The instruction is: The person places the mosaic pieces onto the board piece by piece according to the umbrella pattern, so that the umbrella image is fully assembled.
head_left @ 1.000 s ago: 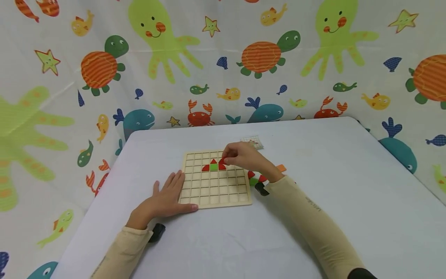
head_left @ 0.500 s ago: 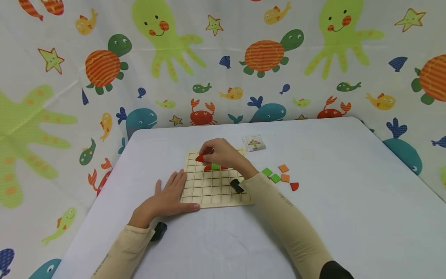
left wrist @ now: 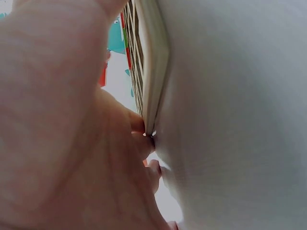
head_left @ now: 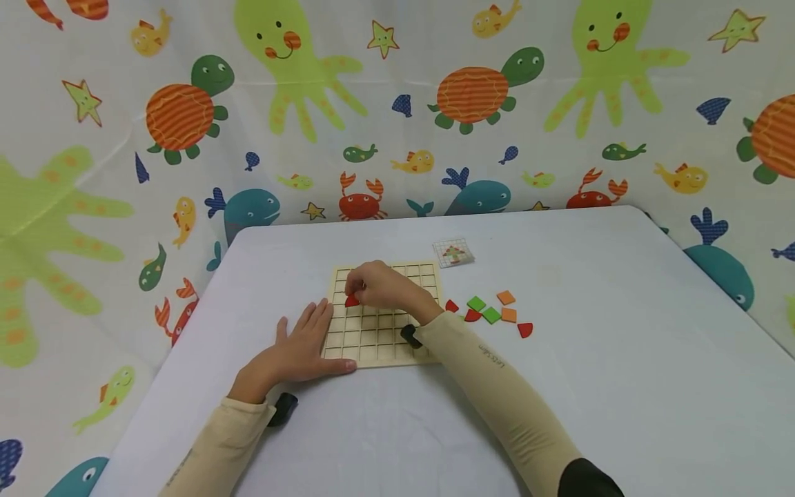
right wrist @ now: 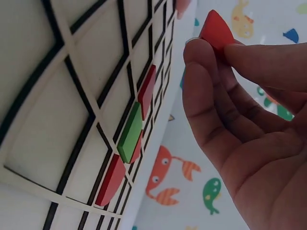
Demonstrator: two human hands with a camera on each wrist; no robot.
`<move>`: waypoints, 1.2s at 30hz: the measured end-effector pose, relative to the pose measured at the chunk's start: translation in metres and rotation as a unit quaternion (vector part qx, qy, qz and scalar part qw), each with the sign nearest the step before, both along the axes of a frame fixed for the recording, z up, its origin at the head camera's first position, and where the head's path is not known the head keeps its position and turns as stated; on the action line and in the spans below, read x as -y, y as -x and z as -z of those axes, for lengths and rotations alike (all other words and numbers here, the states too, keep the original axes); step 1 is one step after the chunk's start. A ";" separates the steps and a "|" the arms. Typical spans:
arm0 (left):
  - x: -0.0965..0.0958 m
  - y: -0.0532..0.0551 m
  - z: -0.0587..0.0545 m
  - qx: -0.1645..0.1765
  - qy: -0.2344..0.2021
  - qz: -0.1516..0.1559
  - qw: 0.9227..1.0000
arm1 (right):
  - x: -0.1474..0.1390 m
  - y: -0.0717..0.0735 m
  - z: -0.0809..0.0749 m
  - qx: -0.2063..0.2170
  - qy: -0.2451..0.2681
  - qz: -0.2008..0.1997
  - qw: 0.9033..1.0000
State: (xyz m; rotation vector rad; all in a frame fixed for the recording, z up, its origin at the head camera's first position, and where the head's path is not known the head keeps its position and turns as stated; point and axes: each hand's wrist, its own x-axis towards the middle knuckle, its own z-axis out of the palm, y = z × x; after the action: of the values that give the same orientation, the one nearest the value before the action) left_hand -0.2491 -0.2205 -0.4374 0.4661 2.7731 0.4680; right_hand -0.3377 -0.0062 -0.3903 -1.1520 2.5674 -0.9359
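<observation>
Head view looks forward and down, from farthest back — wrist views are super close, left along the board [head_left: 373, 338] edge-on, right across it — all three share it.

"How's the light at your end?"
"Soft and even across the table [head_left: 621, 310] from my head camera, a faint shadow beside the right sleeve [head_left: 503, 393]"
"And the left wrist?"
"Dim (the left hand [left wrist: 86, 158] looms blurry up close), with white glare low down"

"What's behind the white-covered table [head_left: 621, 386]?"
"A white fabric backdrop [head_left: 385, 76] printed with green octopuses [head_left: 273, 69], orange-shelled turtles [head_left: 472, 96], blue whales [head_left: 251, 207] and red crabs [head_left: 360, 206]."
"And the table's far corners?"
"Rounded."
</observation>
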 end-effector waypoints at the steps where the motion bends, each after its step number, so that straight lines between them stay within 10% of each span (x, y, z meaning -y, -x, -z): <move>1: 0.000 0.000 0.000 0.000 0.002 0.001 1.000 | 0.001 0.000 0.002 -0.001 -0.005 -0.003 1.000; 36: -0.002 0.001 -0.003 0.003 -0.003 0.002 1.000 | 0.012 0.000 0.018 -0.056 -0.113 -0.008 0.992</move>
State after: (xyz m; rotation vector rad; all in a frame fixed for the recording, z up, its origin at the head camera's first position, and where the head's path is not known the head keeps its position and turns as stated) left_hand -0.2497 -0.2185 -0.4345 0.4693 2.7647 0.4751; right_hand -0.3375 -0.0178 -0.4080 -1.1875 2.6617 -0.5738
